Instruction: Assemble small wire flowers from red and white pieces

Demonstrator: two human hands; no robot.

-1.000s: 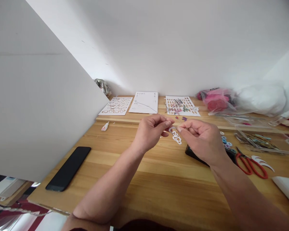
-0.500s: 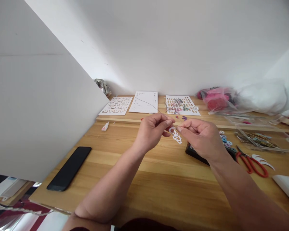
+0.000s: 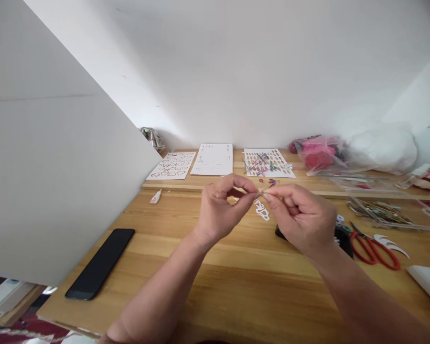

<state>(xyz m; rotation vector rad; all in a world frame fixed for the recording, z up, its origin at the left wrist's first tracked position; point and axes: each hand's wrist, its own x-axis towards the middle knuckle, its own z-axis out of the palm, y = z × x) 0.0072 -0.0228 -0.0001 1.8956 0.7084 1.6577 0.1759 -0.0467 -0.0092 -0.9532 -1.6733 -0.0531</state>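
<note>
My left hand (image 3: pixel 224 208) is pinched, thumb against forefinger, above the middle of the wooden desk. Facing it, my right hand (image 3: pixel 299 212) pinches the same way, and the fingertips of both nearly touch. Between them shows a tiny bit of a thin strand (image 3: pixel 260 193); most of it is hidden by the fingers. Just below the fingertips is a white cut-out piece (image 3: pixel 262 210) with open loops, seemingly lying on the desk. Behind my right hand, a black object (image 3: pixel 280 233) is partly covered.
Red-handled scissors (image 3: pixel 374 248) and white curved cut-outs (image 3: pixel 390 243) lie right, below a clear tray (image 3: pixel 412 217). A phone (image 3: pixel 100 263) and small white tube (image 3: pixel 155 196) lie left. Patterned sheets (image 3: pixel 172 166) stand along the raised back ledge; plastic bags (image 3: pixel 380 148) sit back right.
The long thin strand that trailed up and left from my left hand no longer shows. My fingertips have come closer together. The view has tilted slightly, so the desk sits lower in it.
</note>
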